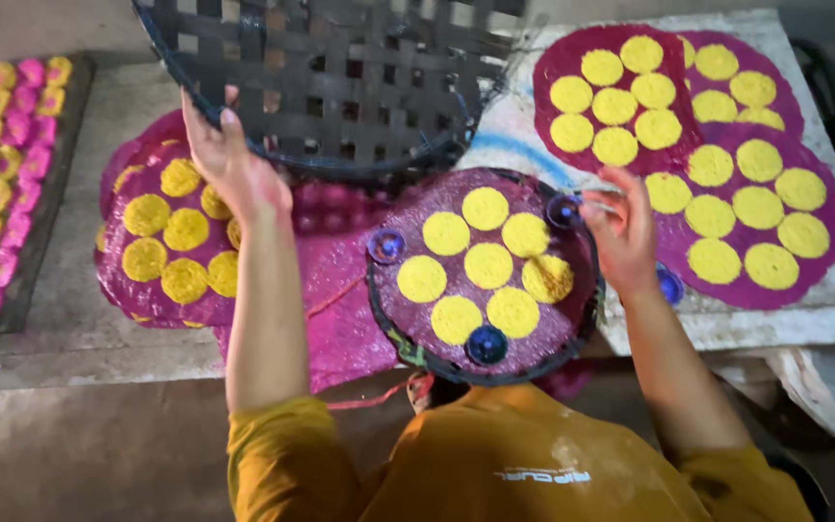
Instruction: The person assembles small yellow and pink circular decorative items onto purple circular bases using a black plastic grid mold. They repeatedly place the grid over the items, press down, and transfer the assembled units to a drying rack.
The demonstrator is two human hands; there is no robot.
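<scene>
While gripping woven basket tray (340, 87) at near-left rim, left hand (229, 159) fingers curled over edge. Tray tilted above purple disc (485, 275), up-left of it. Right hand (620, 232) nearer disc, fingertips pinching blue cap (565, 210) at its right rim.

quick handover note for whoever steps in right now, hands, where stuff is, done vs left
Left hand: grip on the rim of the dark woven tray, held tilted above the table.
Right hand: fingers at the right edge of the round frame, by a blue cap; grip not clear.
The frame holds a purple sheet with seven yellow discs.
Done: finished purple sheets with yellow discs lie on the left and on the white board at the right; a side tray holds pink and yellow pieces.
Left: the sheet in the frame has not been moved off.
</scene>
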